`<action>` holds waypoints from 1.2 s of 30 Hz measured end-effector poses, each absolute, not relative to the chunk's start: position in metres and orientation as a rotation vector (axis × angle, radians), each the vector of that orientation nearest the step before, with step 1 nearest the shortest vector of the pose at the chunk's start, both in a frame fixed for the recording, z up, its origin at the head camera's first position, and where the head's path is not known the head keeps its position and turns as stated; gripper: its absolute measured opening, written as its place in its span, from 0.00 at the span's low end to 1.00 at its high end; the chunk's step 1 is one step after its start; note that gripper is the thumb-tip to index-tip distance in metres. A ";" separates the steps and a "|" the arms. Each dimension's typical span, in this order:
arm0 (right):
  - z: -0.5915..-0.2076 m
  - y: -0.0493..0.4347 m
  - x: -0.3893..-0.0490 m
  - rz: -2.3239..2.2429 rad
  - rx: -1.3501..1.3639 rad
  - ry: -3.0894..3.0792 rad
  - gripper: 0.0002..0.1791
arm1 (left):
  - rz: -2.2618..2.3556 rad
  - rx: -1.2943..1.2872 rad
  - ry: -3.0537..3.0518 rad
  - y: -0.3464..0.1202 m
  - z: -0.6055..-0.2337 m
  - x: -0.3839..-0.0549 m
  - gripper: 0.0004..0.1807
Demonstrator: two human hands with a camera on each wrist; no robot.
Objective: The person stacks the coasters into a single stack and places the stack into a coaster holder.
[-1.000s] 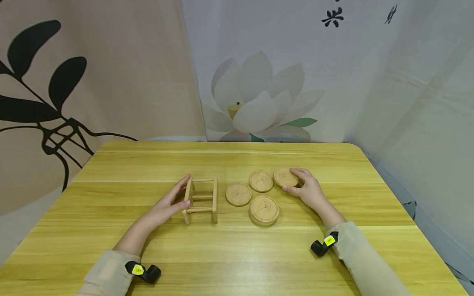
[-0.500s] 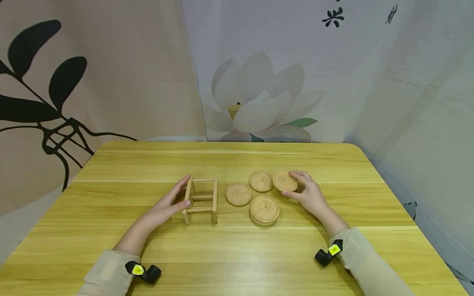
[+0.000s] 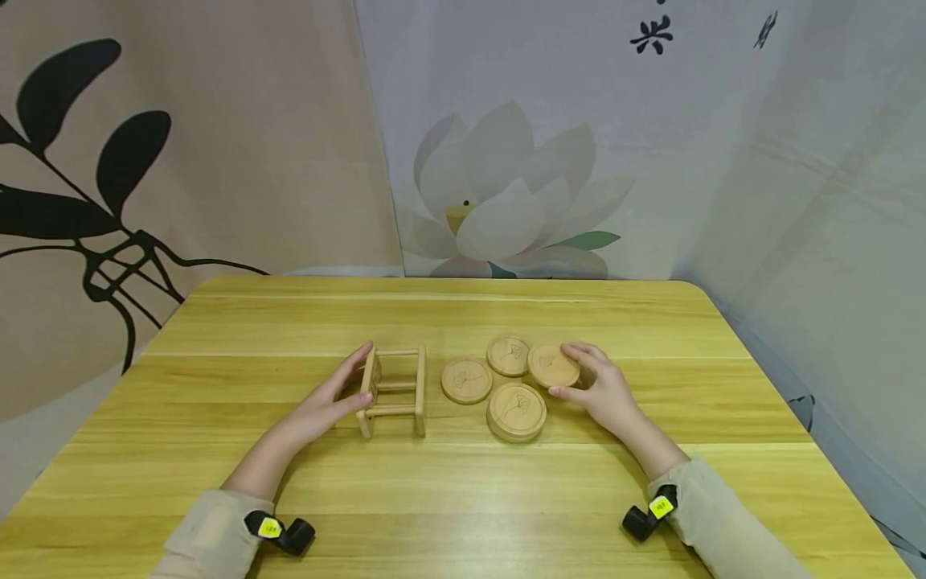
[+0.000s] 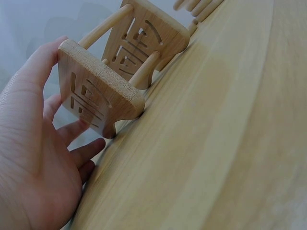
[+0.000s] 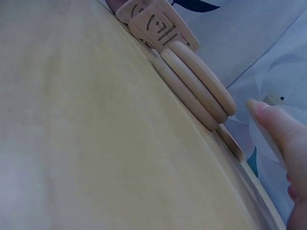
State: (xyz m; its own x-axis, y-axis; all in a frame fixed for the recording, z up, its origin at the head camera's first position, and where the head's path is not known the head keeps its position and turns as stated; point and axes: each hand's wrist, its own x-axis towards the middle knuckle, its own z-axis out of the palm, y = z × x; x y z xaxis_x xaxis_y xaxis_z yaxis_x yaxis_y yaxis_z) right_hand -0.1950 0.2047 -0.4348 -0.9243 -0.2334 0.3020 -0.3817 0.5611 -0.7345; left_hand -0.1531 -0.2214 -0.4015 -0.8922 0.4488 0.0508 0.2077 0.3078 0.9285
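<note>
On the worktop (image 3: pixel 434 482), a pale wooden coaster rack (image 3: pixel 420 394) with slotted end panels (image 4: pixel 91 93) is standing, the left hand (image 3: pixel 325 408) gripping one panel. Right of the rack, round flower-engraved coasters (image 3: pixel 516 406) are lying, some stacked; farther right, the right hand (image 3: pixel 606 390) is pinching another coaster (image 3: pixel 553 366). Yellow wrist labels (image 3: pixel 270 527) are showing illegibly.

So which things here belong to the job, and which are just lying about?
Likely the job:
pale wooden rack, in the left hand
round pale wooden coasters: one in the right hand, two single, a stack

Just around:
yellow wooden table
white printed backdrop
black wrist cameras
</note>
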 end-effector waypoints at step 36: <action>-0.417 0.181 -0.159 1.434 0.717 -2.568 0.41 | 1.618 0.618 2.351 -0.222 -0.401 -0.153 0.37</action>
State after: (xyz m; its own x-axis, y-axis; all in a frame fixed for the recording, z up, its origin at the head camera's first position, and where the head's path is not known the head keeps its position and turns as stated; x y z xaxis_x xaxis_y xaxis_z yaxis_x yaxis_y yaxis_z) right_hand -0.1593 0.1813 -0.4174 -0.8817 -0.3464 0.3203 -0.4545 0.4411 -0.7739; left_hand -0.1531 -0.2216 -0.4008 -0.8870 0.4584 0.0549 0.2148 0.3046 0.9280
